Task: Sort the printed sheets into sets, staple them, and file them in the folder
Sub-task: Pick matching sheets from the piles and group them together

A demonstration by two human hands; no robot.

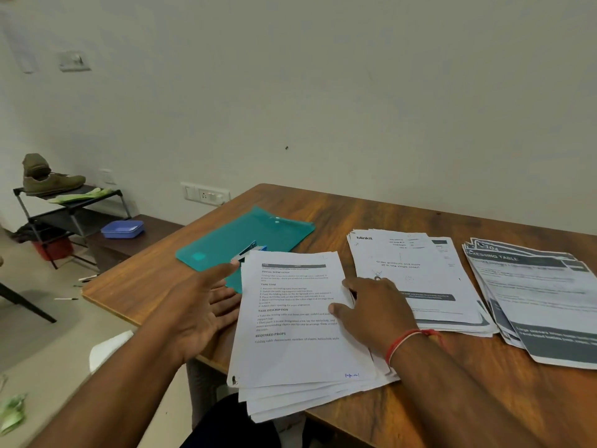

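Three stacks of printed sheets lie on the wooden table (387, 215). The nearest stack (297, 354) carries black text and overhangs the table's front edge. My left hand (200, 305) is open at that stack's left edge, palm turned toward the paper. My right hand (374, 308) rests on its right side, thumb on the top sheet; whether the fingers lift a sheet I cannot tell. A middle stack (416, 273) is headed "blinkit". A third stack (542, 295) with dark grey bands lies at the right. A teal folder (239, 237) lies behind the near stack, with a blue stapler (250, 250) on it.
A black shoe rack (71, 215) with an olive shoe stands at the left by the wall. A blue plastic box (122, 228) sits on a low bench beside it. Wall sockets (205, 194) are behind the table's left corner. Pens lie on the floor at the left.
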